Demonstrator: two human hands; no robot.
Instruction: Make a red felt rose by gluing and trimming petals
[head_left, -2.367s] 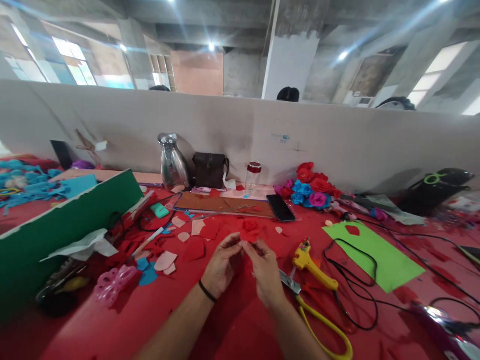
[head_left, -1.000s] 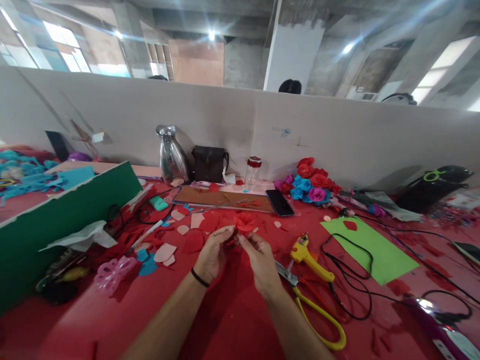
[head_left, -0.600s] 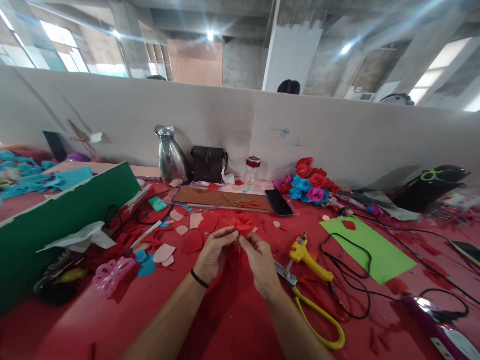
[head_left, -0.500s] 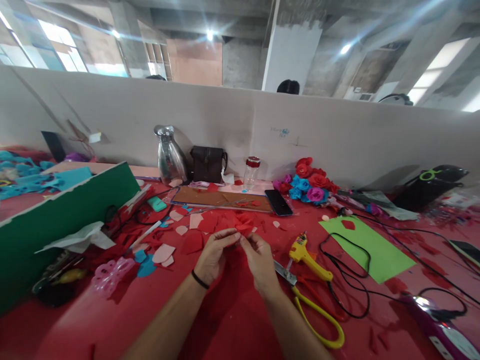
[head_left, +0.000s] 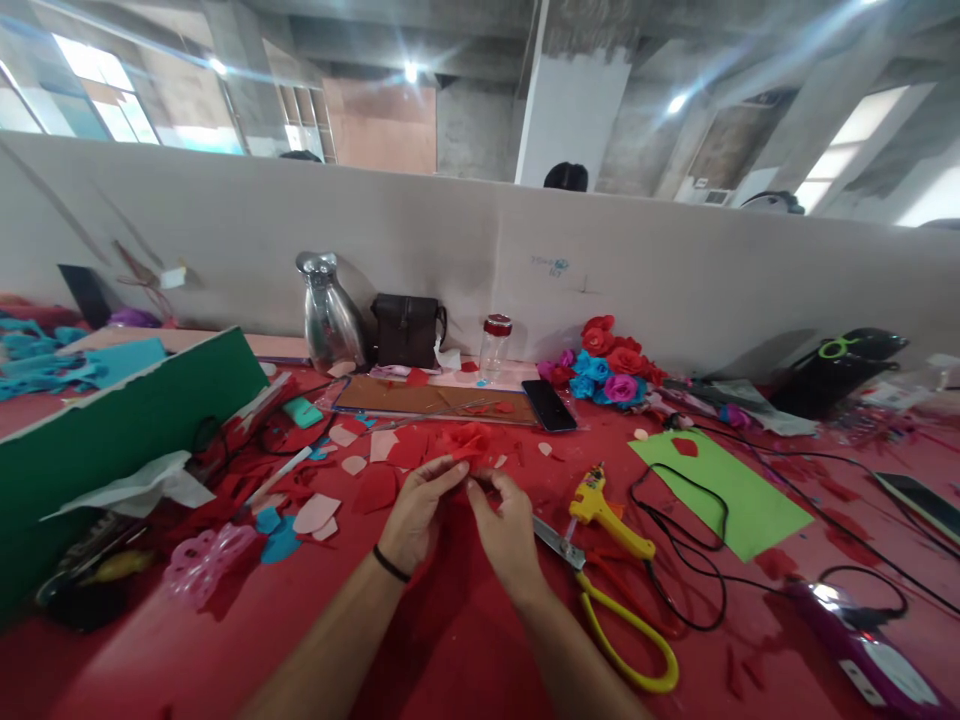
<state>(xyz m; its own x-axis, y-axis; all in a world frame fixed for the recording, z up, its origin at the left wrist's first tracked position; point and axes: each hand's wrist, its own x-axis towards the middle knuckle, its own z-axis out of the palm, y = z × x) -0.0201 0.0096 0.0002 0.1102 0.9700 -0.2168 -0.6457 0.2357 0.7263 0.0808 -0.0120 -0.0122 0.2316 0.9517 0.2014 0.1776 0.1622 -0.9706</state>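
A red paper flower point(head_left: 466, 440) is held up in front of me, its petals showing just beyond my fingertips. My left hand point(head_left: 420, 510) pinches it from the left, with a dark band round the wrist. My right hand point(head_left: 504, 520) is closed at its base from the right, thumb near the left thumb. The fingers hide the flower's lower part. Close to my right hand lie scissors with yellow handles point(head_left: 628, 640) and a yellow glue gun point(head_left: 609, 515). Loose red petals point(head_left: 376, 488) and pink petals point(head_left: 315, 514) are scattered by my left hand.
A green board point(head_left: 142, 440) stands at the left. Along the white partition point(head_left: 420, 225) are a steel jug point(head_left: 330, 315), a dark bag point(head_left: 406, 330), a glass jar point(head_left: 493, 355) and a bunch of paper flowers point(head_left: 611, 365). A black cable point(head_left: 724, 590) loops beside a green sheet point(head_left: 765, 510).
The whole view has shifted slightly, so things sit a little further left. Both hands keep hold of the red flower, and its petals show somewhat more above the fingers.
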